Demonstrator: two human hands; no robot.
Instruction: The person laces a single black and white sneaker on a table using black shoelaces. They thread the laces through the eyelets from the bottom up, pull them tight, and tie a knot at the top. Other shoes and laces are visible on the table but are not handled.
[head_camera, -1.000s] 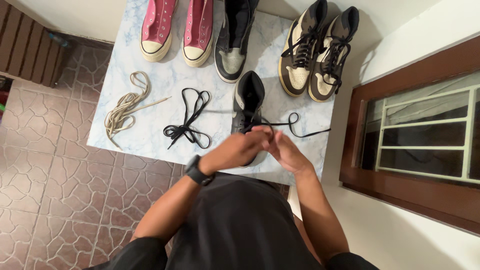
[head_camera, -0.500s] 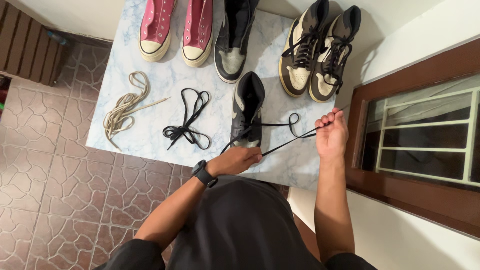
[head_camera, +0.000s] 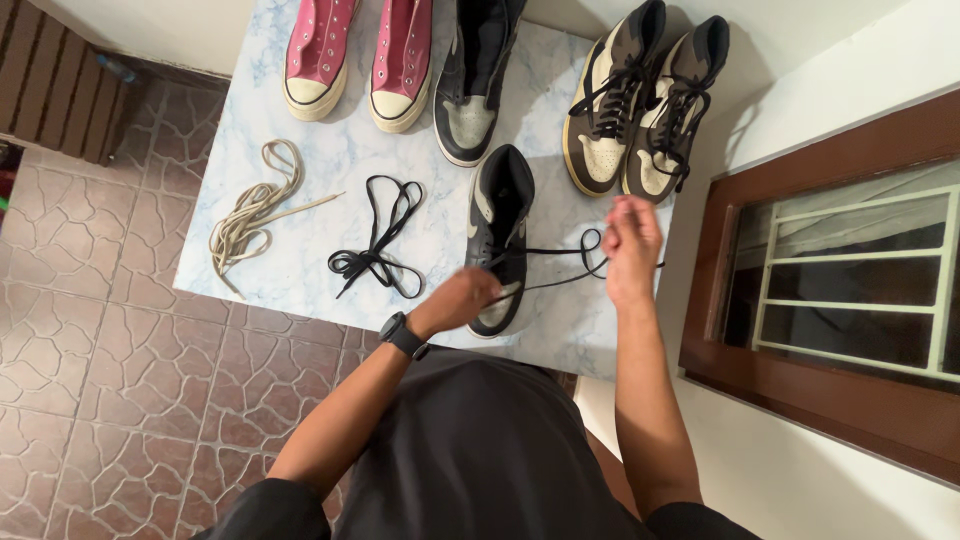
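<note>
Head view: the left hand (head_camera: 462, 300) rests curled on the toe of a black high-top sneaker (head_camera: 498, 232) near the front edge of the marble-topped table (head_camera: 300, 170). The right hand (head_camera: 631, 245) is raised near the right edge, fingers pinched on a black shoelace (head_camera: 560, 252) running to the shoe — a loose black lace (head_camera: 378, 245) and a beige lace (head_camera: 250, 215) lie toward the left edge.
</note>
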